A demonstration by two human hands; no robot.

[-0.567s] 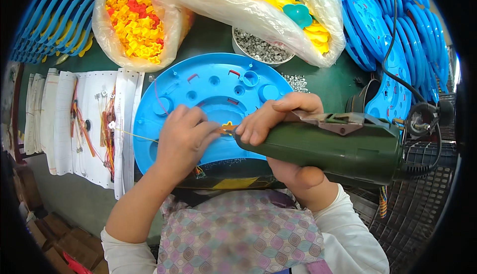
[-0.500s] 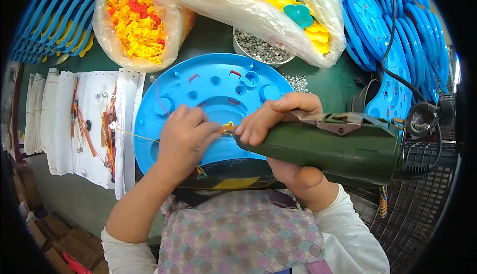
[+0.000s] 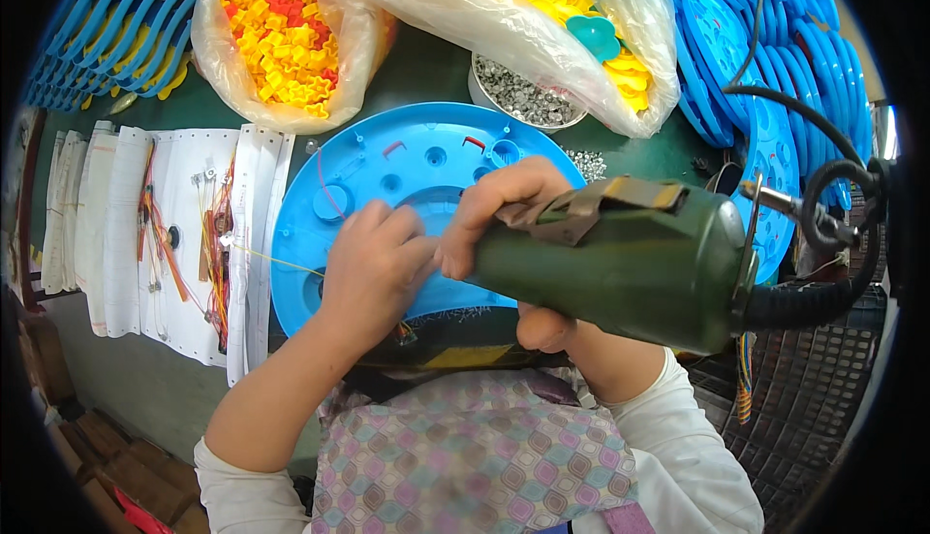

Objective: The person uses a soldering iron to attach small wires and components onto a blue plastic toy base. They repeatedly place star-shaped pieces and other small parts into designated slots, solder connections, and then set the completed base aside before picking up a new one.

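The right hand (image 3: pixel 499 203) grips the green tool (image 3: pixel 605 267), pointing it toward the left hand (image 3: pixel 381 261), whose blurred hold I cannot tell, blue shell (image 3: pixel 417 127) beneath both.

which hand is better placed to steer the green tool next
Probably the right: the right hand grips the green tool, its front end over the blue plastic panel. The left hand is near that front end, partly blurred, so whether it holds anything is unclear.

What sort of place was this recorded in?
Probably a factory assembly area: stacked blue plastic shells at the right, an open bag of small yellow and red parts, and a green corded tool in the right hand.
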